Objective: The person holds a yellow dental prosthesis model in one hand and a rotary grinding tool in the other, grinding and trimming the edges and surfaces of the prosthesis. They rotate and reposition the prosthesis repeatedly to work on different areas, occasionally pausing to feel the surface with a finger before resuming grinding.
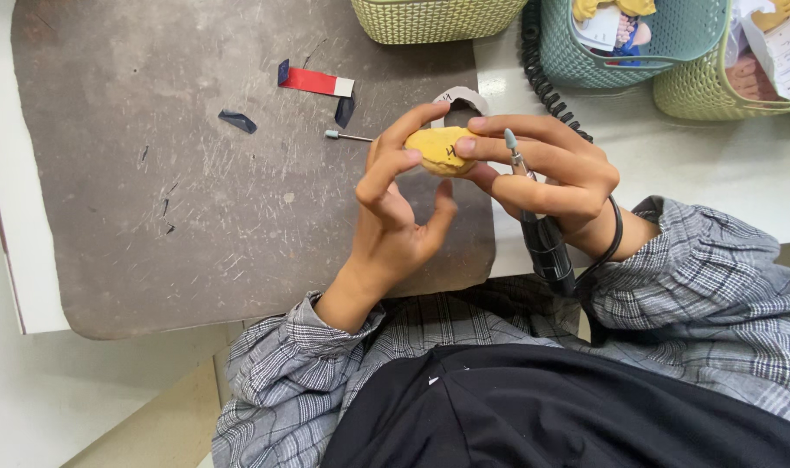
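A scratched grey mat covers the white bench. Above it the left hand and right hand together pinch a yellow cast at the fingertips. The right hand also clasps a black rotary handpiece, its bur apparently off the cast. A loose bur lies nearby.

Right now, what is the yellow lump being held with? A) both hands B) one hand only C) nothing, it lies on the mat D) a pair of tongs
A: fingers of the left hand and the right hand both pinch the yellow lump above the grey mat, while the right hand also carries a rotary tool.
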